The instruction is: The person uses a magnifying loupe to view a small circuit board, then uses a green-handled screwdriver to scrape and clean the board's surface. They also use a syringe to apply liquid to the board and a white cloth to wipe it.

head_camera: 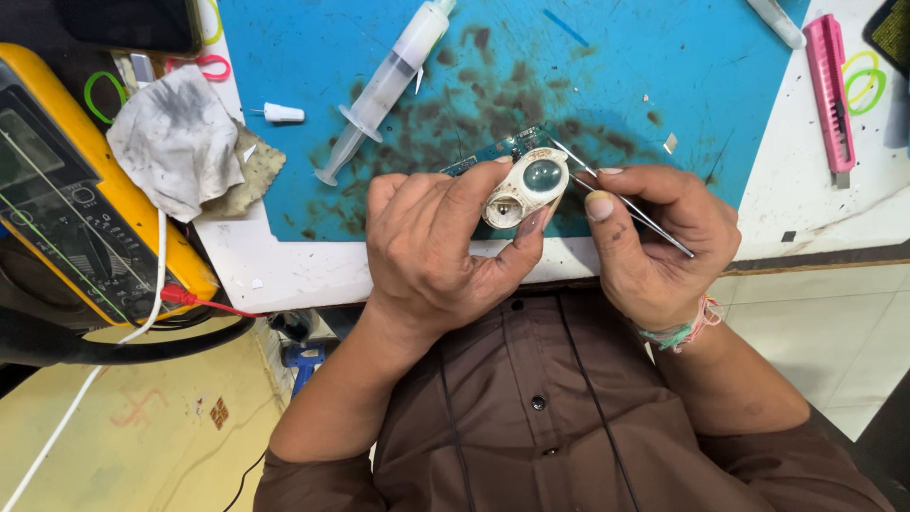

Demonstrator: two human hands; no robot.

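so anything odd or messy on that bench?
Yes: the blue mat is blotched with dark stains around the work area, the rag is grimy, and the syringe lies uncapped, its white cap loose beside it. The left hand holds a small lens part; the right hand holds tweezers.

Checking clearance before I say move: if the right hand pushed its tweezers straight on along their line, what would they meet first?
Probably the white lens housing held in the left hand; the tweezers in the right hand already point at its edge, though depth is unclear.

Pretty bright, even light from overhead on my feed, soft shadows under the hands (531, 237), everything sharp, some wide-angle stretch toward 3 and 9 o'clock.
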